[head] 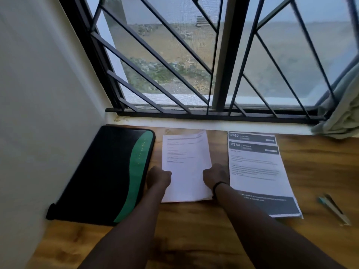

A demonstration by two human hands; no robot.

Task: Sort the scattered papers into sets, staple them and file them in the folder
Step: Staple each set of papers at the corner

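- I see my left hand (159,177) curled on the left edge of a white printed paper set (186,166), gripping it.
- My right hand (214,175) grips the same set at its right edge, fingers curled in; a black band (217,186) circles that wrist.
- The set lies on the wooden tabletop (194,230), between the two hands, its top end toward the window.
- The black folder with a green wave (108,175) lies closed just left of the set, against the wall.
- To the right lies a second pile of sheets with dark headers (258,171), numbered 2937 and 2384, the upper sheet offset below the lower one.
- Further right on the tabletop lies a slim object (335,209); I cannot tell what it is.
- A barred window (194,55) stands behind, with a grey cloth (342,113) at its right.
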